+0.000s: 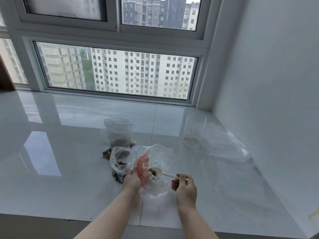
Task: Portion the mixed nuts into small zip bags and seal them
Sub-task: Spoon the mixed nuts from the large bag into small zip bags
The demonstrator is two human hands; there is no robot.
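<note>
Spoonful of nuts heading for the open bag

Right hand (185,188) pinches the spoon (159,172), handle running left to its loaded bowl; left hand (132,180) seems to grip the open bag (122,159) just left of the bowl, filled bags (118,135) beyond on the bench (60,152).

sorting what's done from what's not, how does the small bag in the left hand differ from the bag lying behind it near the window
The small bag in the left hand is held up with its mouth gaping open; the far bag lies flat on the sill. The held bag has only a few nuts at its bottom; the far one looks fuller. Both are clear plastic holding dark nuts.
</note>
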